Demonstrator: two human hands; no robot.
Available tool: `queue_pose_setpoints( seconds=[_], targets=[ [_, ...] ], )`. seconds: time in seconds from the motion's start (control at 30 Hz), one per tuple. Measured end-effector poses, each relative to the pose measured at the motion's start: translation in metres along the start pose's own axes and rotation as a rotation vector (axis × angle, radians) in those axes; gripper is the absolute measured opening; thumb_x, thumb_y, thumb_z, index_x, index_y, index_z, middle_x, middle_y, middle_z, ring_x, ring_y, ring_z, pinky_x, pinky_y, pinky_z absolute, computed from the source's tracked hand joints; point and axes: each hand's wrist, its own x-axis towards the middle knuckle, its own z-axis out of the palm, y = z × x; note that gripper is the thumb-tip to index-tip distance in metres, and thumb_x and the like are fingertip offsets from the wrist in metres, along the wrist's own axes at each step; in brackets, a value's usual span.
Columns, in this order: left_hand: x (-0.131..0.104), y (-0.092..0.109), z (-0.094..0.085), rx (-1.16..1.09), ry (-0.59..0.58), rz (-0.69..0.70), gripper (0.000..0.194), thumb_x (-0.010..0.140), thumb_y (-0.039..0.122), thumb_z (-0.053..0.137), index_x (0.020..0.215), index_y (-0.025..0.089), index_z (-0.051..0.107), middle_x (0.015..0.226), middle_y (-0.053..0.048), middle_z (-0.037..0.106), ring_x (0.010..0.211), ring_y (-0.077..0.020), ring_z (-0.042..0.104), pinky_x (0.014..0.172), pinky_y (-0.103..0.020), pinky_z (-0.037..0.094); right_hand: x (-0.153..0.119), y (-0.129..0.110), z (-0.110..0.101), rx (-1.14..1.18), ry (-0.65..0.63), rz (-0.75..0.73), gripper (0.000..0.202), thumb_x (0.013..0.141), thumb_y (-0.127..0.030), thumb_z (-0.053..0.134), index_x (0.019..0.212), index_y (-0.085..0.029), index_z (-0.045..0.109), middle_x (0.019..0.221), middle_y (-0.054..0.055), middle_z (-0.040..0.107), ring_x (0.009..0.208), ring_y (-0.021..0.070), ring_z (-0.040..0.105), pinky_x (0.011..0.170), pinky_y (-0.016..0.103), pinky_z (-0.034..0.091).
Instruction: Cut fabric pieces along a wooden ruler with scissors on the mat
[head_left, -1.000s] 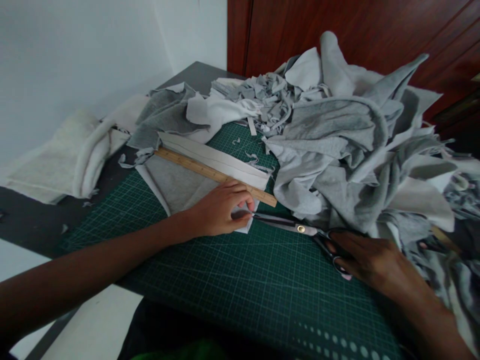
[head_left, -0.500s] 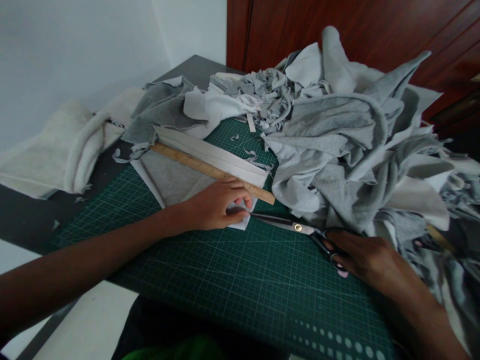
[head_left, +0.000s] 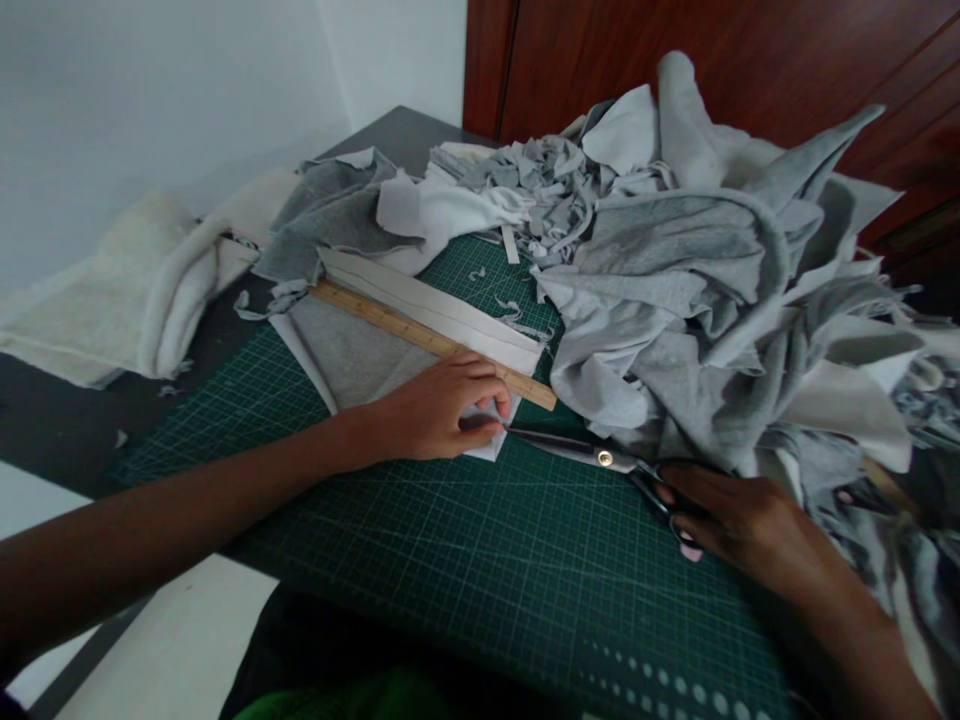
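Note:
My left hand (head_left: pixel 439 408) presses down the near corner of a flat grey fabric piece (head_left: pixel 352 360) lying on the green cutting mat (head_left: pixel 480 570). A wooden ruler (head_left: pixel 420 340) lies diagonally across that fabric, just beyond my fingers. My right hand (head_left: pixel 739 520) grips the black handles of a pair of scissors (head_left: pixel 600 458). The blades lie low over the mat and their tips reach the fabric edge at my left fingertips. I cannot tell how far apart the blades are.
A large heap of grey and white fabric scraps (head_left: pixel 697 290) fills the right and back of the table. Folded white fleece (head_left: pixel 127 300) lies at the left on the dark tabletop. A white wall is on the left, and dark wooden doors are behind.
Both hands stay in place on the fabric and the scissors. The view has shifted slightly.

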Motion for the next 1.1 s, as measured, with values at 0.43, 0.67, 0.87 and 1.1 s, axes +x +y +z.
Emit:
queue_pose_setpoints(
  seconds=[0.43, 0.67, 0.87, 1.1],
  targets=[
    [0.0, -0.001, 0.0, 0.021, -0.02, 0.022, 0.006, 0.097, 0.02, 0.07, 0.102, 0.022, 0.071, 0.108, -0.005, 0.074, 0.11, -0.0246, 0.066, 0.104, -0.037, 0.046, 0.005, -0.004, -0.004, 0.012, 0.012, 0.041, 0.025, 0.091, -0.01, 0.055, 0.107, -0.022, 0.071, 0.088, 0.004, 0.085, 0.062, 0.0202, 0.081, 0.053, 0.026, 0.059],
    [0.001, -0.004, 0.002, 0.031, -0.005, 0.035, 0.005, 0.096, 0.021, 0.07, 0.101, 0.021, 0.072, 0.106, -0.005, 0.075, 0.107, -0.0247, 0.066, 0.1, -0.037, 0.047, 0.009, -0.005, -0.008, -0.019, 0.011, 0.023, 0.027, 0.092, -0.012, 0.056, 0.111, -0.02, 0.073, 0.089, 0.005, 0.085, 0.067, 0.0192, 0.082, 0.054, 0.024, 0.057],
    [0.0, -0.004, 0.001, 0.021, -0.03, 0.039, 0.006, 0.098, 0.023, 0.068, 0.103, 0.02, 0.07, 0.106, -0.006, 0.074, 0.107, -0.0239, 0.065, 0.102, -0.037, 0.046, 0.014, -0.009, -0.008, -0.042, 0.05, -0.005, 0.026, 0.094, -0.011, 0.052, 0.108, -0.018, 0.072, 0.085, 0.004, 0.083, 0.063, 0.0168, 0.081, 0.055, 0.022, 0.057],
    [-0.001, -0.002, 0.0, 0.025, -0.042, 0.029, 0.009, 0.096, 0.021, 0.069, 0.105, 0.02, 0.07, 0.108, -0.006, 0.073, 0.109, -0.0249, 0.064, 0.103, -0.037, 0.045, 0.018, -0.011, -0.011, 0.033, 0.041, 0.041, 0.029, 0.088, -0.01, 0.051, 0.106, -0.019, 0.072, 0.079, 0.002, 0.082, 0.058, 0.0162, 0.079, 0.05, 0.021, 0.056]
  ],
)
